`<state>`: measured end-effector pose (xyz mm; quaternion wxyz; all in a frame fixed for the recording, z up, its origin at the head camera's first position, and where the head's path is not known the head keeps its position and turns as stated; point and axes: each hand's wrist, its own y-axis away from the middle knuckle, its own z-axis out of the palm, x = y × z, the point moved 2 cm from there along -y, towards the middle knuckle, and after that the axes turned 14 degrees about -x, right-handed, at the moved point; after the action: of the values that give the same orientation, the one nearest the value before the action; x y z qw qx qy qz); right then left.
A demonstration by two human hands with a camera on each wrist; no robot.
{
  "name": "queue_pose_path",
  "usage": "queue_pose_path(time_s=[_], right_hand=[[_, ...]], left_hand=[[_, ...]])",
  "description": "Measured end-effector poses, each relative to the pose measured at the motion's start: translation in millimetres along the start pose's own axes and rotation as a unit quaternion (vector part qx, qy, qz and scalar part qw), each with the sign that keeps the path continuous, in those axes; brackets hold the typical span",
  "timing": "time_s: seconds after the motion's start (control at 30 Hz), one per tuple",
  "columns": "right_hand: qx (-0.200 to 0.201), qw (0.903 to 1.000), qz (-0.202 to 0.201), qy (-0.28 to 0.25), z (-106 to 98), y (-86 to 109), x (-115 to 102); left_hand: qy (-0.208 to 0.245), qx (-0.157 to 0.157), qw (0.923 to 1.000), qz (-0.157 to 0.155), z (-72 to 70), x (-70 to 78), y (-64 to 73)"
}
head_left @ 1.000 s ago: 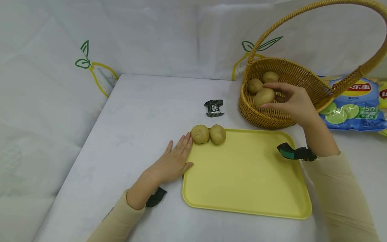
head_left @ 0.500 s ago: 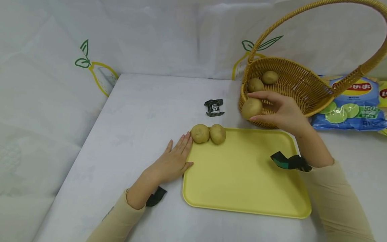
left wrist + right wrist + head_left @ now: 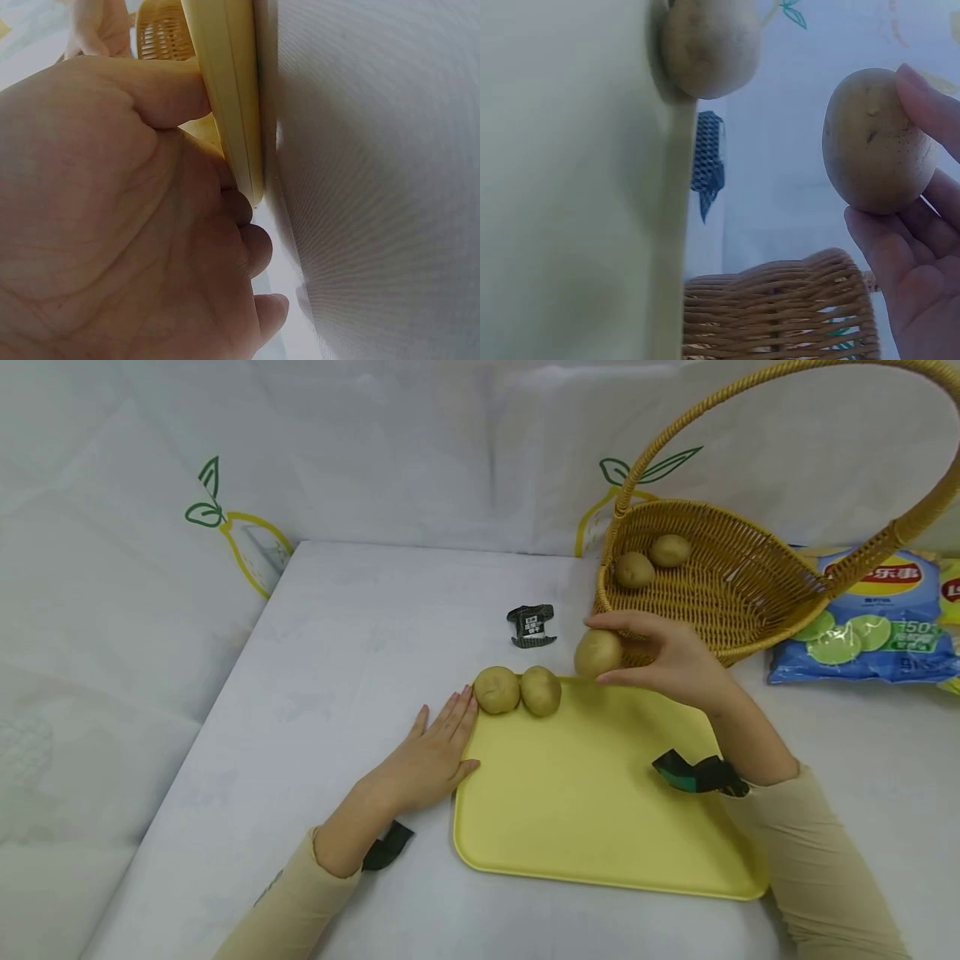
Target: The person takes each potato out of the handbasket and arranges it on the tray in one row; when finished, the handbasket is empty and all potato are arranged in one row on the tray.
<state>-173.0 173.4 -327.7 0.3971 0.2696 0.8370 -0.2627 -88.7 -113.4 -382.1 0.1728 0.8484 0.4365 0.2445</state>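
My right hand [image 3: 663, 658] pinches a potato [image 3: 597, 654] between thumb and fingers, above the far edge of the yellow tray [image 3: 600, 802]. In the right wrist view that potato [image 3: 877, 141] shows small dark marks and hangs apart from the tray. Two more potatoes, a rounder one [image 3: 497, 690] and an oval one [image 3: 541, 692], lie side by side in the tray's far left corner. My left hand [image 3: 427, 760] rests at the tray's left edge, fingers straight, fingertips right beside the rounder potato. Its thumb touches the tray rim [image 3: 229, 90] in the left wrist view.
A wicker basket [image 3: 742, 602] with a tall handle stands behind the tray, holding two potatoes [image 3: 634, 570]. Blue chip bags [image 3: 873, 643] lie right of it. A small black packet [image 3: 532, 627] lies on the white cloth behind the tray.
My right hand has carried the potato out of the basket, leftward and nearer, to over the tray's far edge. The left hand has stayed in place.
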Motion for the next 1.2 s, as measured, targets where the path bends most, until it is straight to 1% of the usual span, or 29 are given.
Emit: queue_pose_path(time_s=[0.13,0.2,0.33,0.4,0.6,0.87,1.0,1.1,1.2], right_hand=[[-0.032,0.998,0.037,0.039,5.1,0.3,5.4],[-0.056,0.9963,0.05,0.041,8.3,0.2,8.6],[-0.1,0.9923,0.06,0.041,14.6,-1.2,14.2],[-0.114,0.9906,0.059,0.046,16.8,-1.6,16.0],[-0.13,0.9866,0.056,0.08,18.6,-0.8,18.8],[-0.164,0.9779,0.082,0.101,21.0,-1.9,22.3],[-0.177,0.9756,0.089,0.094,22.6,-2.1,24.4],[-0.18,0.9766,0.085,0.08,23.4,-1.7,25.7],[-0.178,0.9777,0.077,0.08,23.0,-0.7,26.0]], left_hand=[[0.0,0.0,1.0,-0.002,0.5,-0.6,-0.6],[0.001,0.0,1.0,-0.002,0.8,-0.8,-0.9],[0.001,0.0,1.0,-0.002,0.9,-0.9,-1.4],[0.0,0.0,1.0,-0.002,0.7,-0.8,-1.3],[0.003,-0.004,1.0,-0.003,-1.0,0.4,-0.7],[0.006,-0.005,1.0,-0.003,-1.9,0.8,0.4],[0.006,-0.002,1.0,-0.002,-1.1,0.1,0.2],[0.004,-0.002,1.0,-0.002,-0.5,-0.3,-0.2],[0.006,-0.001,1.0,-0.001,-0.4,-0.2,-0.5]])
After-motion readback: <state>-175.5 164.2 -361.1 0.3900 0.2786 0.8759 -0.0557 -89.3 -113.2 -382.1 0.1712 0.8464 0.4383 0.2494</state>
